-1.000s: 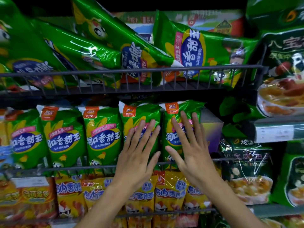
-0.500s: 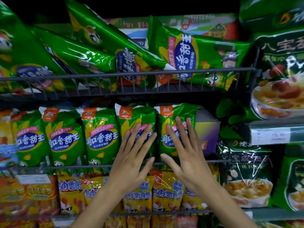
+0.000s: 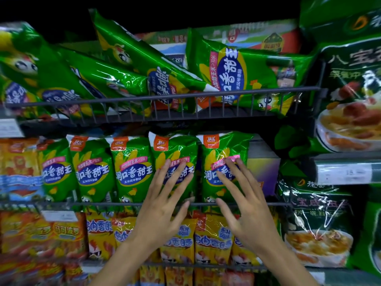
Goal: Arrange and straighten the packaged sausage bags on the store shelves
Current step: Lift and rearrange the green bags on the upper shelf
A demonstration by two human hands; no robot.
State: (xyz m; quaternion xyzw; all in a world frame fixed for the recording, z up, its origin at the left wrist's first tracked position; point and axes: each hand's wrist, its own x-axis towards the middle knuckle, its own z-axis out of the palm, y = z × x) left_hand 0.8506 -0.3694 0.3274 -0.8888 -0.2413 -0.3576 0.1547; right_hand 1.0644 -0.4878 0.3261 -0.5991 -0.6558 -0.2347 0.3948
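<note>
Several green sausage bags stand upright in a row on the middle shelf behind a wire rail (image 3: 103, 203). My left hand (image 3: 165, 205) lies flat with spread fingers on the fourth green bag (image 3: 175, 149). My right hand (image 3: 245, 205) lies flat, fingers spread, on the rightmost green bag (image 3: 224, 147). On the top shelf, larger green sausage bags (image 3: 243, 75) lie tilted and overlapping behind their wire rail (image 3: 165, 98). Yellow sausage bags (image 3: 212, 238) stand on the shelf below, partly hidden by my hands.
A purple box (image 3: 263, 172) sits right of the green row. Dark green porridge packs (image 3: 313, 219) fill the right-hand shelves, with a price strip (image 3: 346, 172) above them. Orange packs (image 3: 18, 162) stand at the far left.
Both hands have stayed flat on the two rightmost green bags, with the fingers shifting slightly. The view has drifted a little.
</note>
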